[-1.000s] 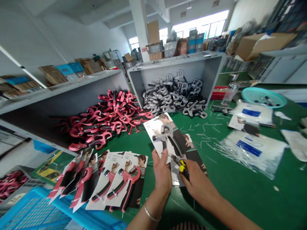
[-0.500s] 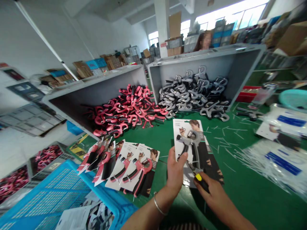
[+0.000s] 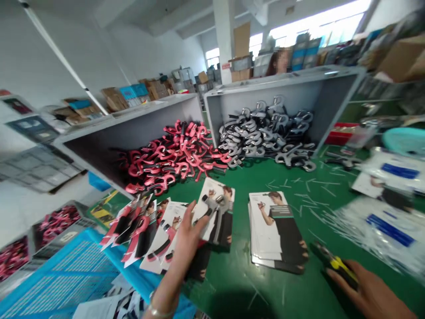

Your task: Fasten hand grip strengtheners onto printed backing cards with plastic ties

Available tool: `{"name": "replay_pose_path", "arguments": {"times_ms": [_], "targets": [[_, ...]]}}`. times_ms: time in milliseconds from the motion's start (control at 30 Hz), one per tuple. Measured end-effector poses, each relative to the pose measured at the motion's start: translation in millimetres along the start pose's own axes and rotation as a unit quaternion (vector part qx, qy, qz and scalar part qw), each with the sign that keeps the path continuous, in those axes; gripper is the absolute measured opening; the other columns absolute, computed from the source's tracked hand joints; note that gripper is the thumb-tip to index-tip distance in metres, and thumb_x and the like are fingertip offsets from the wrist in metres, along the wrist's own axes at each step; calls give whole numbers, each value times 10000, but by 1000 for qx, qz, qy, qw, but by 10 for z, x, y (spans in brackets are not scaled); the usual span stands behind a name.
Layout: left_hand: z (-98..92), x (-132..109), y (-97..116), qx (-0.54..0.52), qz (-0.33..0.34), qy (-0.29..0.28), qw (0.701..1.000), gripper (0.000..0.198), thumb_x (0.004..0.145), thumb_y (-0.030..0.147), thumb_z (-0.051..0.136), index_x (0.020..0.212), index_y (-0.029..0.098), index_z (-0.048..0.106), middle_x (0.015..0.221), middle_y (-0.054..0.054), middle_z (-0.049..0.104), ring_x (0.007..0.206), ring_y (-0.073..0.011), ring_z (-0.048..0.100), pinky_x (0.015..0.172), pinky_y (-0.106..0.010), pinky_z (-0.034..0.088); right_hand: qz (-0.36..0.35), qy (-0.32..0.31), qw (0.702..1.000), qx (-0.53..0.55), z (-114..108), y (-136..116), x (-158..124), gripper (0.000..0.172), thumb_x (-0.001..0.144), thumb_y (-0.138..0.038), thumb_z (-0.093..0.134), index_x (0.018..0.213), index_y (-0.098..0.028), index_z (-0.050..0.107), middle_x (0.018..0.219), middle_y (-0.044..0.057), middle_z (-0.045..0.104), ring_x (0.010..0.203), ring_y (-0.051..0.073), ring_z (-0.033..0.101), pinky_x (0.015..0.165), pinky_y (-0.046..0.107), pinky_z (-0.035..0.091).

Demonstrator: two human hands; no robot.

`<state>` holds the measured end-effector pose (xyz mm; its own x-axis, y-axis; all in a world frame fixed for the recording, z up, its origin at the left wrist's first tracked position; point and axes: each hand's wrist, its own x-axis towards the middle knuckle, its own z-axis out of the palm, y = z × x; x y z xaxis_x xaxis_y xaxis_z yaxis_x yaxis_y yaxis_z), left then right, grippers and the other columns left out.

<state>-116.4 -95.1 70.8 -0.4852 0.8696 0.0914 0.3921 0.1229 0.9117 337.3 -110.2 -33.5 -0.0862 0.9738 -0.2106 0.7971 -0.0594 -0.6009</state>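
Note:
My left hand [image 3: 189, 235] is closed on a printed card [image 3: 229, 197] with a grey hand grip strengthener [image 3: 219, 217] on its front. It holds the card at the left side of the green table, over a row of cards bearing pink hand grip strengtheners [image 3: 156, 250], partly hiding them. A stack of printed cards [image 3: 268, 239] with no grip on top lies to the right. My right hand [image 3: 372, 283] is wrapped round yellow-and-black cutting pliers [image 3: 338, 266], resting low over the table on the right.
Two tilted grey bins stand behind: one [image 3: 89, 133] spills pink grips [image 3: 186, 150], the other [image 3: 338, 97] grey grips [image 3: 262, 128]. Loose white plastic ties [image 3: 332, 217] and plastic bags [image 3: 388, 226] lie right. A blue basket [image 3: 69, 274] is at front left. A person [image 3: 279, 62] is behind.
My left hand has carried the grey-grip card left, off the stack to the pink-grip cards. My right hand has drawn the pliers away to the right, uncovering the stack.

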Motion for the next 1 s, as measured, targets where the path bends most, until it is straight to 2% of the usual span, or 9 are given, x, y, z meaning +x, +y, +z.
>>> {"name": "replay_pose_path", "arguments": {"times_ms": [100, 200, 267, 367, 467, 567, 633, 767, 1000], "targets": [[-450, -159, -360, 221, 99, 0, 970, 391, 771, 396, 621, 1112, 214, 677, 1167, -132, 665, 1164, -381, 559, 1041, -553, 359, -52, 119, 980, -150, -241, -106, 45, 480, 805, -601, 576, 1050, -212, 715, 1216, 206, 630, 1104, 438, 563, 935, 629, 396], [-770, -166, -616, 384, 145, 53, 910, 343, 815, 423, 530, 1026, 210, 696, 1199, -158, 640, 1145, -425, 553, 1012, -616, 346, -103, 94, 984, -111, -367, -183, 52, 423, 894, -534, 498, 1113, -233, 700, 1283, 133, 607, 1208, 347, 521, 1011, 556, 396], [-769, -175, -567, 381, 189, 60, 903, 360, 823, 448, 520, 1062, 234, 682, 1211, -138, 638, 1132, -402, 568, 1021, -605, 350, -110, 105, 987, -59, -419, -180, 95, 389, 924, -484, 462, 1099, -222, 691, 1189, 121, 650, 1140, 291, 573, 1002, 480, 434], [-277, -255, -248, 243, 231, -23, 942, 369, 853, 432, 539, 1154, 239, 632, 1212, -107, 644, 1164, -320, 569, 1038, -502, 401, -86, 146, 985, -34, -494, -190, 341, 343, 927, -430, 439, 1053, -208, 669, 1059, 113, 688, 978, 262, 640, 891, 416, 501], [652, -343, -25, 135, 186, -148, 962, 398, 895, 418, 495, 1216, 202, 589, 1262, -118, 618, 1214, -278, 549, 1050, -460, 416, -39, 94, 993, -56, -583, -278, 776, 304, 938, -340, 402, 1054, -206, 648, 958, 61, 720, 777, 199, 674, 717, 311, 524], [1491, -399, -111, 161, 124, -162, 966, 685, 786, 436, 627, 1341, 64, 475, 1373, -245, 508, 1312, -372, 448, 1090, -519, 346, -11, 85, 992, -88, -691, -316, 1135, 277, 929, -250, 401, 978, -190, 666, 824, 39, 723, 671, 167, 659, 624, 255, 477], [1793, -430, -273, 188, 79, -163, 965, 769, 751, 419, 657, 1373, 25, 435, 1401, -282, 465, 1319, -421, 416, 1074, -551, 337, 2, 96, 988, -121, -736, -250, 1223, 214, 896, -209, 467, 868, -172, 677, 793, 64, 710, 715, 189, 659, 642, 262, 451], [1849, -482, -521, 141, 111, -159, 971, 553, 901, 421, 474, 1356, 108, 494, 1360, -204, 529, 1284, -347, 447, 1081, -514, 326, 38, 114, 976, -184, -691, -17, 1145, 105, 852, -211, 586, 821, -143, 661, 910, 145, 679, 823, 257, 653, 643, 288, 414], [1759, -407, -487, 88, 133, -170, 972, 471, 917, 394, 456, 1316, 165, 556, 1298, -144, 586, 1218, -299, 483, 1070, -489, 339, 4, 130, 976, -176, -740, 28, 1224, 223, 941, -275, 465, 893, -173, 658, 993, 128, 668, 918, 257, 635, 725, 300, 424]]}}
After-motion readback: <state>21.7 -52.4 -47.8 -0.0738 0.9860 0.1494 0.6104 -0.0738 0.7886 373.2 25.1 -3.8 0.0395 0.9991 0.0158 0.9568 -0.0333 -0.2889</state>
